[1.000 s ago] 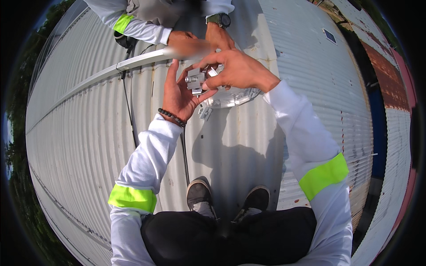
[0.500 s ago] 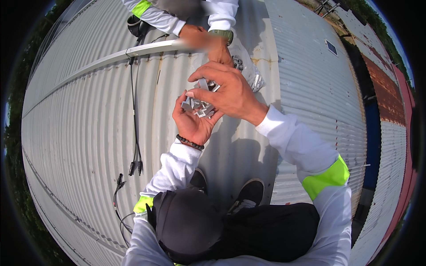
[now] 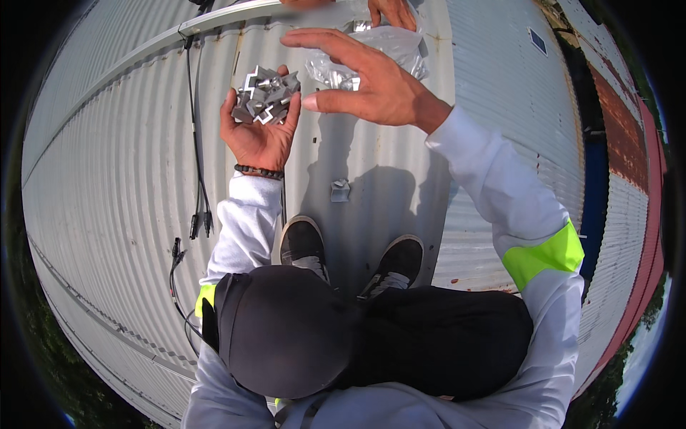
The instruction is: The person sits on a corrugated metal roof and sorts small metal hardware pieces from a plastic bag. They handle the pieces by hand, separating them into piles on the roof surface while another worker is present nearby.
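Note:
My left hand (image 3: 261, 149), palm up and fingers curled, cups a pile of small silver aluminium clamps (image 3: 267, 95) with bolts among them. To its right is my right hand (image 3: 391, 87), raised with thumb and fingers spread and nothing between them. Beyond that hand, partly covered by it, a clear plastic bag (image 3: 400, 48) holds more metal pieces. A co-worker's hand (image 3: 392, 10) reaches to the bag from the far side. One loose clamp (image 3: 340, 191) sits on the roof sheet in front of my shoes.
I stand on a corrugated metal roof (image 3: 143, 164). A long pale rail (image 3: 232, 14) crosses it at the far left. Black cables with connectors (image 3: 200, 223) lie to my left, and another cable end (image 3: 176, 252) is nearer. My shoes (image 3: 393, 266) are close below.
My hands have drawn apart, the left one moving left with the clamps. My right hand has spread its fingers. A loose clamp now shows on the roof. The view has shifted nearer to me.

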The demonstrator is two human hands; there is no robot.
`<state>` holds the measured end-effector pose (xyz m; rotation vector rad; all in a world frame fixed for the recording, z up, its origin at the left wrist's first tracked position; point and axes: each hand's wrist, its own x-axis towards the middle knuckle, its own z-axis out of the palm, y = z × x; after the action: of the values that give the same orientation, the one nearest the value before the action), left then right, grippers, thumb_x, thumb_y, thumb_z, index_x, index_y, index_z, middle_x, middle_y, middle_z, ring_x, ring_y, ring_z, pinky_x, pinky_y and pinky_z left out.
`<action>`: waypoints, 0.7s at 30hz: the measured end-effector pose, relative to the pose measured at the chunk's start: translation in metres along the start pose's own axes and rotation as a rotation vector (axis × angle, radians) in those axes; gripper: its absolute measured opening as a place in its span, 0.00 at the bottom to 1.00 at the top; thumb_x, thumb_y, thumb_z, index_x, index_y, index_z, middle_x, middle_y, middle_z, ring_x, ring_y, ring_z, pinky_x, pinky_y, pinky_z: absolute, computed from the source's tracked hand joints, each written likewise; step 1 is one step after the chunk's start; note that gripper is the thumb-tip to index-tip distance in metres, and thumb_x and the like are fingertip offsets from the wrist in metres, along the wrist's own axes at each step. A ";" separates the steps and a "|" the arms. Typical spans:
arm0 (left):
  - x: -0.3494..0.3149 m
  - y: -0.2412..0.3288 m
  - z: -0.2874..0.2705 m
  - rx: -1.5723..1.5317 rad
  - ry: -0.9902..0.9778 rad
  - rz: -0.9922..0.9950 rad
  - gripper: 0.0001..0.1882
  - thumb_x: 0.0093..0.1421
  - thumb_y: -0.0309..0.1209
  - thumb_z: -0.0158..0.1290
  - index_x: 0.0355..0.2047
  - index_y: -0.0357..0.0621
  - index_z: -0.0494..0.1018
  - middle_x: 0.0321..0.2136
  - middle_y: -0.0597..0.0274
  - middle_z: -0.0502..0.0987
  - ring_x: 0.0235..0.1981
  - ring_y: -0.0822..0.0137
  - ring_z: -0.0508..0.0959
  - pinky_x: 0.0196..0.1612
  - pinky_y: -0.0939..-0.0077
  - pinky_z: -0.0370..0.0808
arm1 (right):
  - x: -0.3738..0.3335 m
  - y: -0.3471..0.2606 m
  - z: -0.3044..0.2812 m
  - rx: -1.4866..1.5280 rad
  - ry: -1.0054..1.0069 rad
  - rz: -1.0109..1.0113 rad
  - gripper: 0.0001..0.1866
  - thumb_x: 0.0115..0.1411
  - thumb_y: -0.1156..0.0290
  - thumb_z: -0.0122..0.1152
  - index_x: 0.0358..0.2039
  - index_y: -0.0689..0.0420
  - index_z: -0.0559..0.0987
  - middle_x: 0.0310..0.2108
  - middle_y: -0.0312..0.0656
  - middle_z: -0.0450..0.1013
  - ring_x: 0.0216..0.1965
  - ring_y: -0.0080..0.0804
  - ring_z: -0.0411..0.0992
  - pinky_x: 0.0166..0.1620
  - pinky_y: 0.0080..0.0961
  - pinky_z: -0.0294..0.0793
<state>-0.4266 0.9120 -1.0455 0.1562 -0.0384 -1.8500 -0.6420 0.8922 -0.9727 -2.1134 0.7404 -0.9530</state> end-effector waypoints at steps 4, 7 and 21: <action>-0.020 0.034 -0.020 -0.153 -0.247 -0.133 0.32 0.57 0.51 0.58 0.56 0.45 0.70 0.64 0.44 0.59 0.62 0.42 0.63 0.56 0.41 0.74 | -0.013 0.016 0.009 -0.088 -0.065 0.298 0.33 0.56 0.53 0.65 0.59 0.52 0.70 0.57 0.46 0.68 0.58 0.44 0.67 0.59 0.38 0.69; -0.056 0.059 -0.031 -0.065 -0.237 -0.028 0.29 0.56 0.41 0.59 0.56 0.43 0.71 0.64 0.45 0.56 0.61 0.45 0.64 0.54 0.40 0.76 | -0.031 0.032 0.027 -0.256 -0.426 0.481 0.29 0.58 0.56 0.63 0.58 0.53 0.71 0.54 0.45 0.70 0.56 0.44 0.69 0.57 0.39 0.70; -0.453 0.133 0.001 0.422 0.614 0.295 0.24 0.49 0.38 0.58 0.43 0.40 0.65 0.48 0.43 0.65 0.38 0.45 0.80 0.30 0.51 0.87 | -0.120 0.072 0.117 -0.379 -0.833 -0.112 0.23 0.55 0.65 0.59 0.53 0.44 0.74 0.59 0.33 0.63 0.59 0.41 0.61 0.59 0.41 0.61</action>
<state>-0.1765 1.3085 -0.9906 0.9534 -0.0224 -1.4154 -0.6322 0.9769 -1.1333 -2.5947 0.3779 0.0869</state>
